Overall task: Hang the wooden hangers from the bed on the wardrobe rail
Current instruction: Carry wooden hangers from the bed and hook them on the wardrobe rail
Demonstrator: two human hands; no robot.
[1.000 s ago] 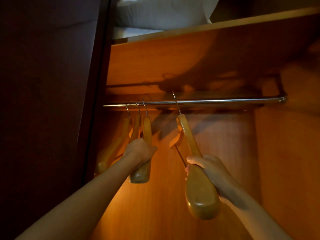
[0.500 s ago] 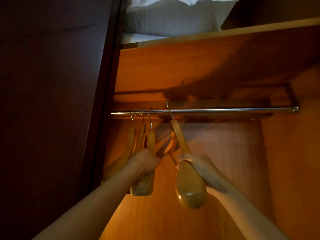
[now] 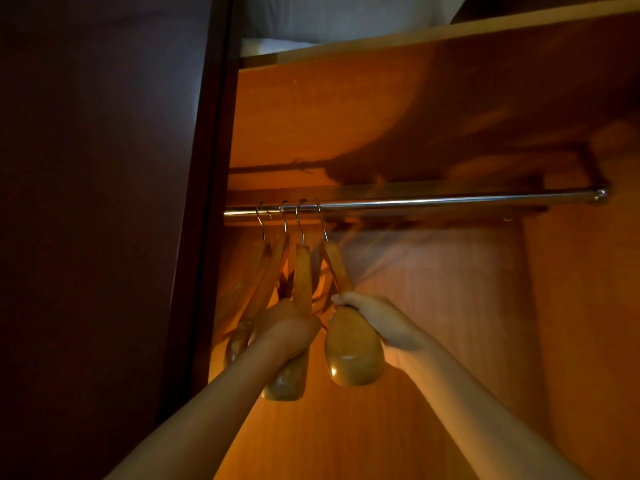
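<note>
Several wooden hangers hang by metal hooks at the left end of the chrome wardrobe rail (image 3: 450,201). My right hand (image 3: 377,318) grips the rightmost hanger (image 3: 351,355) by its lower arm; its hook sits over the rail beside the others. My left hand (image 3: 289,327) holds the neighbouring hanger (image 3: 303,271), its fingers hidden behind the wood. Two more hangers (image 3: 263,271) hang further left, close to the wardrobe side.
A wooden shelf (image 3: 433,32) spans the top with white bedding (image 3: 346,15) stacked on it. The dark wardrobe door (image 3: 104,202) stands at the left. The rail runs bare to its right bracket (image 3: 601,195). Orange wood panels form the back and right wall.
My right hand has slid its hanger leftward along the rail until it sits next to the other three. My left hand stays on its hanger.
</note>
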